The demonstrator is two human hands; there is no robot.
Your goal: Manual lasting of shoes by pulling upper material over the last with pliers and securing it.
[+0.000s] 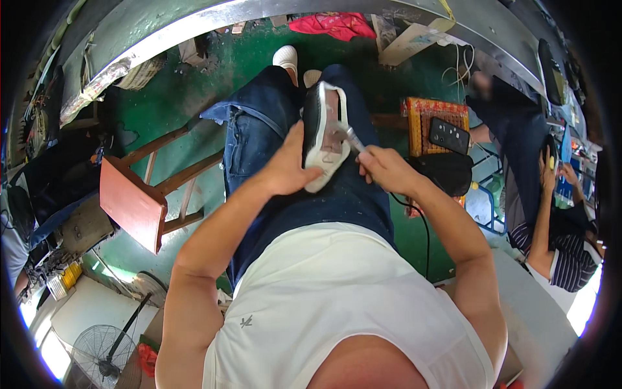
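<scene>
A shoe (315,133), dark along the side with white edging and a pale toe, lies across my thighs with its toe toward me. Its pinkish-brown inside faces up. My left hand (289,165) grips it from the left, fingers along the side and thumb across the toe. On the other side, my right hand (386,168) is closed round the handle of a silvery metal hammer (352,139). The hammer's head is over the shoe's opening and blurred, so I cannot tell whether it touches.
A wooden stool (133,202) stands at my left. Right of my legs, a beaded seat (424,123) carries a black phone (449,135) and a black pouch (442,174). A metal bench edge (214,31) curves ahead. Another person (564,253) works at far right. A fan (103,350) stands lower left.
</scene>
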